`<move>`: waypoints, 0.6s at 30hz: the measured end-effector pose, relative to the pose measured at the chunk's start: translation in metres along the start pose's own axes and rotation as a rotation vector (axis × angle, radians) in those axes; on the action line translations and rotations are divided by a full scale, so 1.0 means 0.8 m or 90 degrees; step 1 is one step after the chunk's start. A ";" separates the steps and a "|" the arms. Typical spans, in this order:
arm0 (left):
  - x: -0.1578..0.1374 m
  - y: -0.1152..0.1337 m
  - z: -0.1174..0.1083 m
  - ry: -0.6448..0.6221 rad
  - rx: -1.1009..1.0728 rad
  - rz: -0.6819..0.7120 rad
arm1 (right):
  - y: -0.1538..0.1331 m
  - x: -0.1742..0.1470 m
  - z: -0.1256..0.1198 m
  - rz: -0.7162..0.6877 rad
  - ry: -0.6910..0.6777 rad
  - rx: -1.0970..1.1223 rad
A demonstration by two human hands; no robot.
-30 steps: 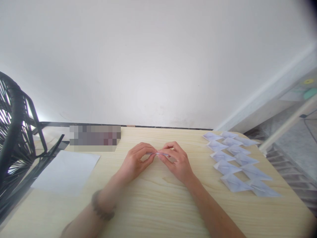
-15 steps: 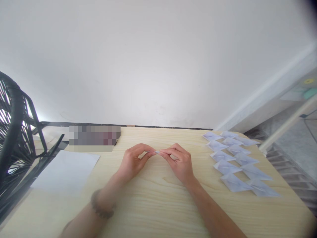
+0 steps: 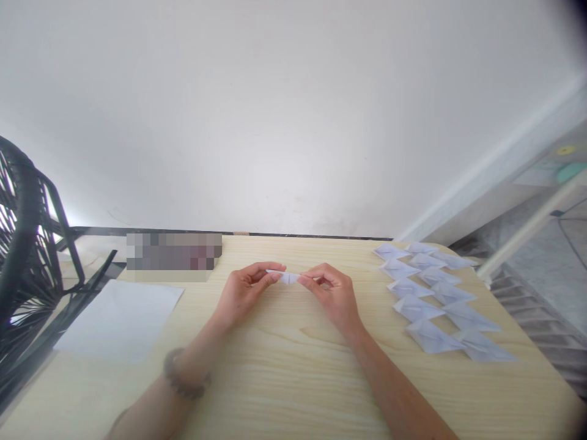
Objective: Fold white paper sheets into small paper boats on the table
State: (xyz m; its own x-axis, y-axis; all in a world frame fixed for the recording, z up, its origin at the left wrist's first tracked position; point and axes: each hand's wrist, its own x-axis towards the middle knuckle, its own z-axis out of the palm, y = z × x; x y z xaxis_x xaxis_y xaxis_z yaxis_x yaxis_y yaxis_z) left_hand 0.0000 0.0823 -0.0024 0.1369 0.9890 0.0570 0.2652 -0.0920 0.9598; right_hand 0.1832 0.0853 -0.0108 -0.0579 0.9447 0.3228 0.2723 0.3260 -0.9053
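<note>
A small piece of folded white paper [image 3: 289,278] is held up between my two hands above the middle of the table. My left hand [image 3: 243,293] pinches its left end between thumb and fingers. At the right end, the thumb and forefinger of my right hand [image 3: 332,293] grip it too. A crease or slit line runs down the middle of the paper. Off to the right lie several folded white paper shapes [image 3: 417,308] with pointed ends, set out in two rough columns. My fingertips hide both ends of the held paper.
White paper sheets [image 3: 121,318] lie at the left of the wooden table [image 3: 275,385]. Behind them is a blurred-out item [image 3: 174,253]. A dark woven chair [image 3: 27,214] stands at the left edge, and a white wall [image 3: 293,122] rises behind the table.
The folded paper has tilted so that more of its face shows between my fingers; before, only a thin edge was visible. Both hands keep their hold in nearly the same place.
</note>
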 end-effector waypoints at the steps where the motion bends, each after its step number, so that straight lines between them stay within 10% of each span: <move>1: 0.000 0.000 -0.001 0.001 0.002 0.002 | 0.000 0.000 0.000 -0.003 0.001 -0.004; 18: 0.001 0.002 0.003 -0.023 -0.161 -0.012 | 0.003 0.001 -0.004 0.019 -0.070 0.035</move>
State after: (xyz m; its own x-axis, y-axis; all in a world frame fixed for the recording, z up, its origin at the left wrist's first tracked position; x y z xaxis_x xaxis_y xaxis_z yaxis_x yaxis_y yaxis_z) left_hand 0.0028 0.0823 -0.0015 0.1696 0.9850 0.0330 0.0212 -0.0371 0.9991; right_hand 0.1868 0.0865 -0.0121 -0.1564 0.9514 0.2653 0.2234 0.2957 -0.9288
